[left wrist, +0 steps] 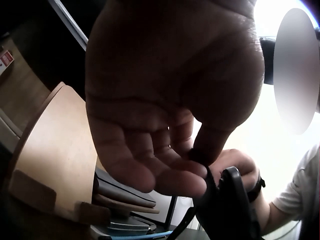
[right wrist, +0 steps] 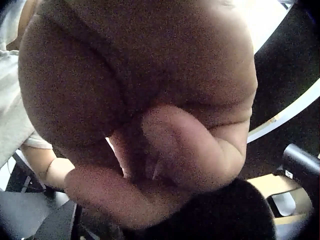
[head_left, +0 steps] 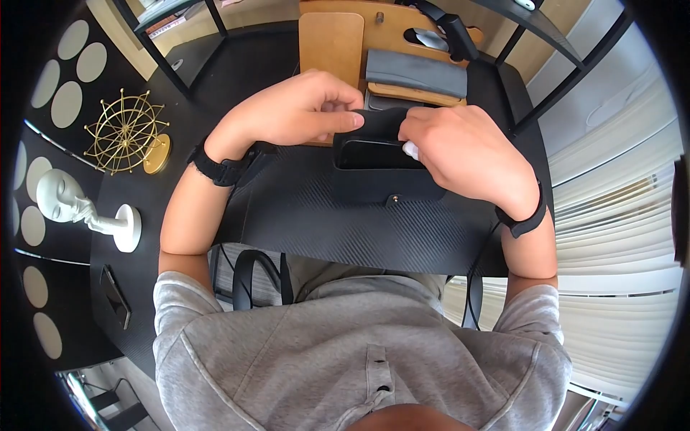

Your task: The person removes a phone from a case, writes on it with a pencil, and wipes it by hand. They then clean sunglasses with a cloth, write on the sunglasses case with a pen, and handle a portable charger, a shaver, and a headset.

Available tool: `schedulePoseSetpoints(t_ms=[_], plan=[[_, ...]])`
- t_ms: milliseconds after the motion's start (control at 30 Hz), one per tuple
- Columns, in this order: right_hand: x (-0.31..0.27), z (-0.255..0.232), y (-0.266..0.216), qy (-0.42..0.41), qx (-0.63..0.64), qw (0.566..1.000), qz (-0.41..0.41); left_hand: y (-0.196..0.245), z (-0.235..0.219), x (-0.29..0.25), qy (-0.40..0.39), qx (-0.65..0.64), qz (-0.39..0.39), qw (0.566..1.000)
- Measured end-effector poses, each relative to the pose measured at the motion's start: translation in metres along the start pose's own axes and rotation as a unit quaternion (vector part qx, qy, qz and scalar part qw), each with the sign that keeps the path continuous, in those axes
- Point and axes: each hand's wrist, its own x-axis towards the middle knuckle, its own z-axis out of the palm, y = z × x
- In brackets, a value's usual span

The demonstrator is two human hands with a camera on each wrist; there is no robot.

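A black case (head_left: pixel 388 185) with a raised flap (head_left: pixel 384 123) and a small snap on its front stands on the dark desk, its mouth facing up. My left hand (head_left: pixel 298 111) pinches the flap's left end between thumb and fingers; in the left wrist view the thumb meets the fingertips at a black edge. At the right end of the opening, my right hand (head_left: pixel 471 151) has its fingers curled. A small white thing (head_left: pixel 410 149) sticks out from under these fingers, over the opening; most of it is hidden, and I cannot tell its kind.
Behind the case stands a wooden stand (head_left: pixel 330 47) with a grey pouch (head_left: pixel 417 73) on its ledge. To the left are a gold wheel ornament (head_left: pixel 126 129), a white face sculpture (head_left: pixel 61 195) and a phone (head_left: pixel 115 296). Black shelf frames rise at both back corners; blinds (head_left: pixel 618 251) hang at right.
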Motion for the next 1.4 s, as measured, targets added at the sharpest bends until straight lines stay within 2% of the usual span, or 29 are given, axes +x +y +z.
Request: schedulePoseSetpoints(t_ms=[33,133,233,267,367,467,567,667,767,867,967,1033,1100,1133,1233,1400], plan=[[0.000,-0.001,0.001,0.003,-0.002,1.000,0.001,-0.001,0.001,0.000,0.005,-0.003,0.009,1.000],[-0.003,-0.004,0.005,0.040,-0.001,0.999,-0.001,-0.004,-0.007,0.003,-0.067,0.049,0.012,0.996],[-0.003,-0.012,0.004,0.064,0.014,0.998,0.006,-0.021,0.001,0.007,-0.048,0.152,0.035,0.987],[-0.003,-0.014,0.002,0.071,0.012,0.997,0.005,-0.010,0.001,0.006,-0.058,0.176,-0.027,0.982],[-0.003,-0.018,-0.005,0.089,0.006,0.996,0.000,-0.023,0.011,0.007,0.013,0.156,0.104,0.982],[-0.004,-0.019,-0.008,0.095,-0.001,0.995,-0.012,-0.018,0.007,0.008,-0.042,0.172,0.031,0.984],[-0.005,-0.022,-0.009,0.094,-0.018,0.995,-0.017,-0.017,0.007,0.008,0.004,0.191,0.011,0.982],[-0.005,-0.022,-0.009,0.096,-0.033,0.995,-0.014,-0.006,0.008,0.008,0.104,0.069,-0.005,0.992],[-0.004,-0.020,-0.010,0.108,-0.047,0.993,-0.012,-0.001,0.001,-0.001,0.022,-0.045,-0.051,0.997],[-0.003,-0.013,-0.011,0.137,-0.067,0.988,-0.020,0.014,-0.003,-0.012,-0.086,-0.052,-0.074,0.992],[-0.001,-0.009,-0.015,0.162,-0.091,0.982,-0.031,0.021,0.006,-0.017,-0.106,-0.073,0.004,0.992],[-0.001,-0.009,-0.014,0.161,-0.094,0.982,-0.035,0.029,0.006,-0.014,-0.133,-0.071,-0.048,0.987],[0.000,-0.010,-0.014,0.166,-0.088,0.982,-0.038,0.036,0.009,-0.013,-0.134,-0.092,-0.100,0.982],[0.000,-0.010,-0.014,0.168,-0.085,0.981,-0.040,0.040,0.013,-0.016,-0.108,-0.094,-0.082,0.986],[-0.003,-0.016,-0.012,0.152,-0.083,0.985,-0.028,0.046,0.008,-0.017,-0.099,-0.087,-0.091,0.987],[-0.001,-0.026,0.000,0.219,-0.010,0.974,-0.064,0.060,0.007,-0.024,-0.024,-0.061,-0.058,0.996]])
